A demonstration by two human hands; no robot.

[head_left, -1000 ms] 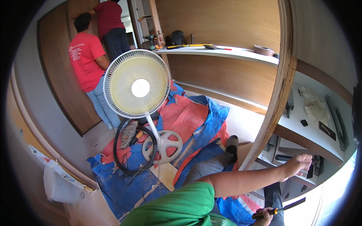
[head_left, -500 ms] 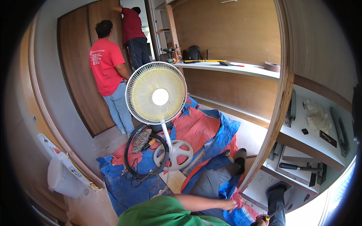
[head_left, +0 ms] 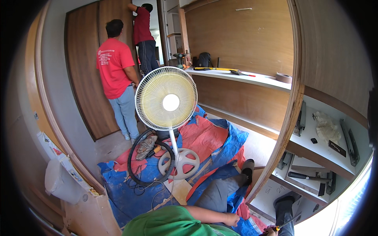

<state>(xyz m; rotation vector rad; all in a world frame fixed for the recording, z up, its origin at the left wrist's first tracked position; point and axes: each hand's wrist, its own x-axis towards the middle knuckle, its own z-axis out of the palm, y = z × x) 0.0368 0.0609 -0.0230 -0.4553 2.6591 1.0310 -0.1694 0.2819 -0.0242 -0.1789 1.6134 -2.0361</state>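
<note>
My left hand [head_left: 231, 219] is closed beside my grey-trousered leg [head_left: 220, 192]; what it may hold is hidden. Low on the right, near the lower edge, my right hand [head_left: 271, 231] grips a screwdriver [head_left: 278, 227] by its yellow and dark handle. The thin shaft points up and to the right, across my other lower leg [head_left: 284, 214]. Under and beside my legs lies a crumpled blue and red tarp [head_left: 208, 137].
A standing fan [head_left: 171, 102] rises ahead beside a coiled black hose [head_left: 132, 157]. Open shelves [head_left: 315, 157] at right hold metal slides and a hammer [head_left: 305, 176]. Two people in red shirts [head_left: 114, 63] stand by brown panels. A white ledge [head_left: 252, 78] carries tools and tape.
The head view has shifted slightly. My left hand has drawn back a little to the left, its fingers more curled. The farther person's raised arm is now bent near the head.
</note>
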